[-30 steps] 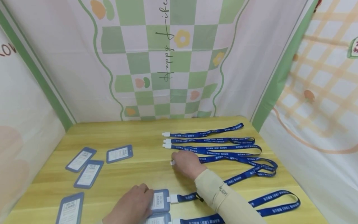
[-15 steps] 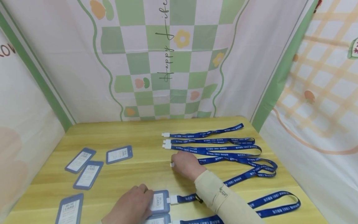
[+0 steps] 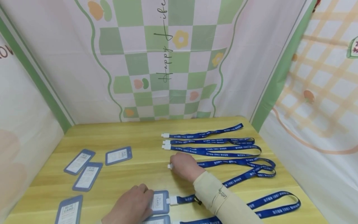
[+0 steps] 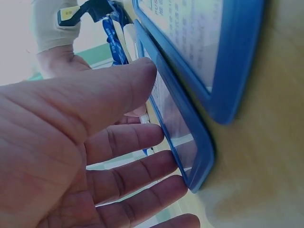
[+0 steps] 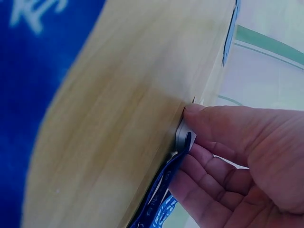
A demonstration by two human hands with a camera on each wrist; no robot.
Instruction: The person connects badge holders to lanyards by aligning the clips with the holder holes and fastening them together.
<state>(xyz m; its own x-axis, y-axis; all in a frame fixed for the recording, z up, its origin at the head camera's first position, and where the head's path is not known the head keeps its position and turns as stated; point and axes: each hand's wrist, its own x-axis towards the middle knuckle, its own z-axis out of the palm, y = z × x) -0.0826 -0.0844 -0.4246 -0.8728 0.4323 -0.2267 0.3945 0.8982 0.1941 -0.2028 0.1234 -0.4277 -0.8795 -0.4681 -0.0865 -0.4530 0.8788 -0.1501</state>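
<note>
In the head view my left hand rests on a blue-framed ID card holder joined to a lanyard by a white clip. The left wrist view shows its thumb and nearly straight fingers touching the edge of that card holder. To the upper right, my right hand pinches the white clip of a blue lanyard. Thumb and fingers partly cover this clip in the right wrist view. Its strap trails rightward over the table.
Three more lanyards lie at the back right. Several loose card holders are on the left. A second card holder with a lanyard lies at the front of the yellow wooden table. A patterned cloth hangs behind.
My right hand has drawn the pinched clip slightly left and toward the front of the table. The left hand has stayed on its card holder. The head view has shifted a little.
</note>
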